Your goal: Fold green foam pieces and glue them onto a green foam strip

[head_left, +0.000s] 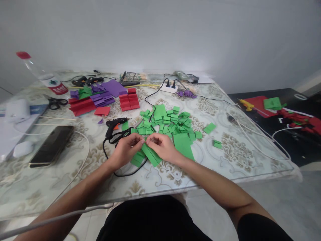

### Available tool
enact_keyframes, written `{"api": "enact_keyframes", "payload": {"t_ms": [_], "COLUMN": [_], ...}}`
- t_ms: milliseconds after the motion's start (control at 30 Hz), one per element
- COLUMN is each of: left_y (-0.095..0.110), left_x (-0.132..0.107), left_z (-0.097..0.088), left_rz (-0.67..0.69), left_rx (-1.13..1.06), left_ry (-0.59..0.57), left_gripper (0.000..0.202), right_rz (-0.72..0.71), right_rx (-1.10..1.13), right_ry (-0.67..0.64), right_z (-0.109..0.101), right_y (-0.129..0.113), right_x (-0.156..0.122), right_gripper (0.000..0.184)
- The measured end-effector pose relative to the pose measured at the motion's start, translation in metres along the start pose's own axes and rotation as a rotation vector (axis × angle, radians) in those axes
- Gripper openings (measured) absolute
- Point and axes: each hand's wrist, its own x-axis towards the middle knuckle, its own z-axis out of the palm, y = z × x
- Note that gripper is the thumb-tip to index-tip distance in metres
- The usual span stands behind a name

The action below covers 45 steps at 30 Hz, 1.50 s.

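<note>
Both hands meet at a folded green paper strip (151, 156) near the table's front. My left hand (127, 149) pinches its upper left end between thumb and fingers. My right hand (164, 147) pinches the same end from the right, thumbs almost touching. Under the strip lies more green paper (136, 160). Beyond the hands spreads a heap of small folded green paper pieces (173, 122). A larger green sheet (183, 146) lies beside my right wrist. Left of the heap rest a black glue gun (112, 126) and black-handled scissors (120, 134), close to my left hand.
Folded red paper (129, 100) and purple paper (102, 99) lie at the back left. A phone (52, 146), a second pair of scissors (56, 103) and a bottle (51, 82) stand or lie left. A power strip (169, 88) sits at the back; white cables (260, 144) cross the right edge.
</note>
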Motion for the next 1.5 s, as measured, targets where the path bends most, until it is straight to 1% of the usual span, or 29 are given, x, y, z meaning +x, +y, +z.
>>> {"api": "enact_keyframes", "payload": {"t_ms": [200, 333, 700, 800, 867, 967, 1033, 1100, 1200, 1267, 1400, 1500], "left_y": [-0.0027, -0.0039, 0.0008, 0.0028, 0.004, 0.005, 0.0048, 0.0043, 0.0037, 0.0033, 0.0027, 0.0034], "left_x": [0.001, 0.0011, 0.0012, 0.0008, 0.0007, 0.0007, 0.0009, 0.0014, 0.0019, 0.0019, 0.0015, 0.0011], "left_z": [-0.0027, -0.0041, -0.0038, -0.0039, -0.0047, -0.0064, -0.0073, -0.0078, -0.008, -0.0079, -0.0072, -0.0066], "left_rz": [-0.006, -0.007, 0.011, 0.005, 0.001, -0.013, -0.026, -0.025, -0.005, 0.004, 0.01, 0.018], "left_rx": [-0.001, -0.003, -0.028, -0.07, -0.115, -0.175, -0.199, -0.206, -0.188, -0.171, -0.155, -0.133], "left_ry": [0.021, 0.023, 0.011, 0.006, 0.009, 0.008, 0.002, 0.025, 0.088, 0.098, 0.063, 0.055], "left_gripper": [0.022, 0.023, 0.023, 0.025, 0.026, 0.026, 0.026, 0.026, 0.024, 0.022, 0.021, 0.02], "right_rz": [0.025, 0.009, -0.002, 0.001, -0.005, -0.041, -0.061, -0.044, 0.031, 0.047, 0.004, 0.009], "right_rx": [0.008, 0.021, 0.014, 0.03, 0.042, 0.038, 0.047, 0.083, 0.149, 0.169, 0.166, 0.158], "right_ry": [0.018, 0.005, -0.007, -0.011, 0.018, 0.109, 0.144, 0.117, 0.017, -0.015, 0.011, 0.029], "right_z": [-0.0026, -0.0027, -0.0016, -0.0009, -0.0008, -0.0009, -0.0008, -0.0002, 0.0013, 0.002, 0.0017, 0.0006], "right_y": [0.0004, 0.0006, 0.0018, 0.0007, -0.0005, -0.0017, -0.0016, -0.0007, 0.0007, 0.0009, 0.0007, 0.002], "right_x": [0.0021, 0.0017, 0.002, 0.0016, 0.0017, 0.0024, 0.0027, 0.0025, 0.0013, 0.0006, 0.0008, 0.0016], "right_gripper": [0.016, 0.015, 0.015, 0.016, 0.018, 0.019, 0.018, 0.016, 0.016, 0.018, 0.02, 0.022]}}
